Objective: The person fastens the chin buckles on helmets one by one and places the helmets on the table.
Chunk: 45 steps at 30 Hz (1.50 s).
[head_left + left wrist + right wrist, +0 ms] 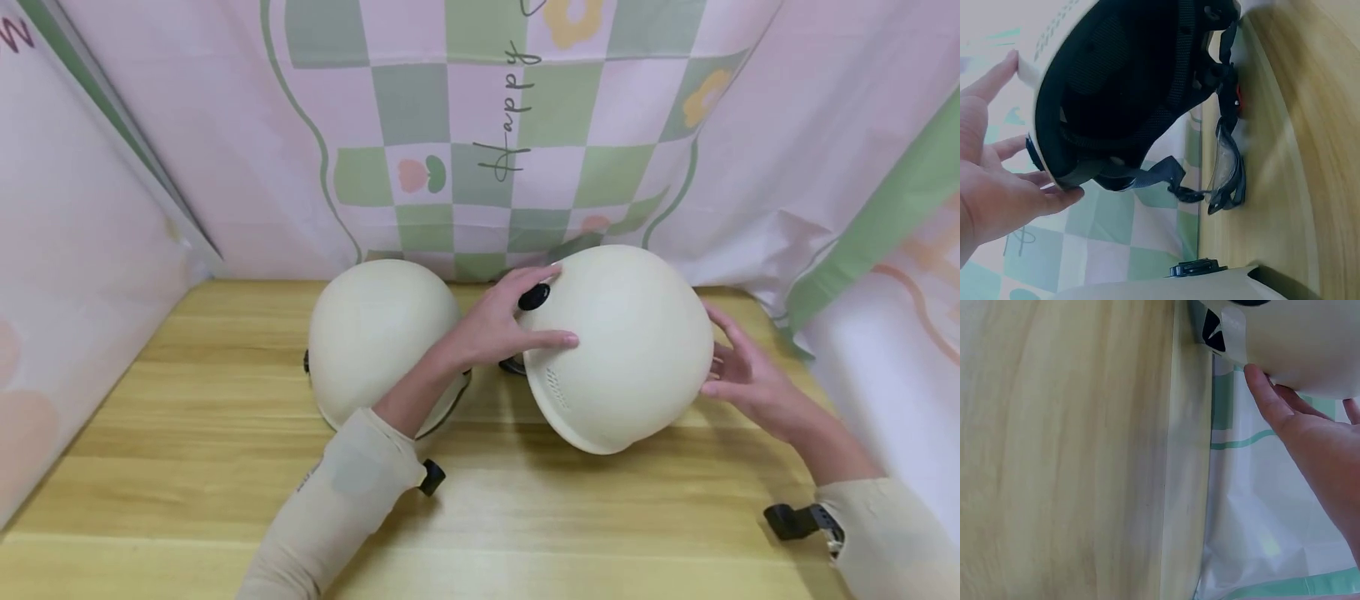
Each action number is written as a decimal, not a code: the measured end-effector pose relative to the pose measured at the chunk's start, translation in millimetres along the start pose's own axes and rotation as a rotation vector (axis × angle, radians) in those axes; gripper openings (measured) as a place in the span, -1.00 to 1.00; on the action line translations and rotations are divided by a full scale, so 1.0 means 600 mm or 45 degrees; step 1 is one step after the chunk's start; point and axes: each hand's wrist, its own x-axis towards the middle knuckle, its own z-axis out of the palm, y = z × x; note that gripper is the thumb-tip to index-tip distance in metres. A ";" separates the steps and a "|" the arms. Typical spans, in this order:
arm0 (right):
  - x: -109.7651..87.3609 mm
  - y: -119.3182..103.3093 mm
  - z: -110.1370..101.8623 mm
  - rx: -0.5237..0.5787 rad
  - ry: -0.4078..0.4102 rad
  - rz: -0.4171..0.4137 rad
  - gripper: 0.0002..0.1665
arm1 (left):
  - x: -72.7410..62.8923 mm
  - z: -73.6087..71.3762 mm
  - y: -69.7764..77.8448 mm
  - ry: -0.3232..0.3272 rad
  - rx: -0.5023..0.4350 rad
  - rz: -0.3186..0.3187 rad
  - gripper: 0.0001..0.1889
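Observation:
A cream helmet (pixel 622 350), tilted with its opening to the left, is between both hands. My left hand (pixel 498 321) grips its rim, thumb on the outer shell and fingers around the edge by a black round button (pixel 534 297). With fingers extended, my right hand (pixel 757 383) touches the far right side of the shell. The left wrist view shows the dark lining (pixel 1129 69) and a hanging chin strap (pixel 1166 175). A second cream helmet (pixel 375 333) rests dome up on the table, partly hidden by the left forearm.
The wooden table (pixel 525 525) carries both helmets. A checked curtain (pixel 480 108) hangs behind them, with pale cloth (pixel 90 208) at the left side. A black wrist camera (pixel 791 521) sits on the right sleeve. Goggle-like clear and black parts (pixel 1227 175) show near the lifted rim.

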 end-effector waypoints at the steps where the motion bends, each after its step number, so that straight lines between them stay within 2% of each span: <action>1: 0.000 0.000 0.001 0.003 0.002 -0.005 0.15 | 0.001 0.000 0.000 -0.010 0.006 0.008 -0.04; 11: 0.004 0.001 0.003 -0.043 0.050 -0.021 0.14 | 0.000 0.001 -0.004 -0.062 0.096 -0.015 0.11; 18: 0.011 0.000 0.011 -0.120 0.061 -0.004 0.14 | -0.002 -0.002 -0.007 -0.151 0.157 -0.067 0.24; 27: 0.021 -0.007 0.023 -0.252 0.133 0.051 0.10 | 0.000 0.008 -0.028 -0.215 0.070 -0.016 0.33; 35: 0.027 -0.011 0.025 -0.325 0.155 0.081 0.09 | 0.003 0.010 -0.034 -0.206 0.053 -0.055 0.38; 45: 0.037 -0.016 0.032 -0.331 0.157 0.137 0.04 | 0.008 0.023 -0.048 -0.194 0.117 -0.117 0.45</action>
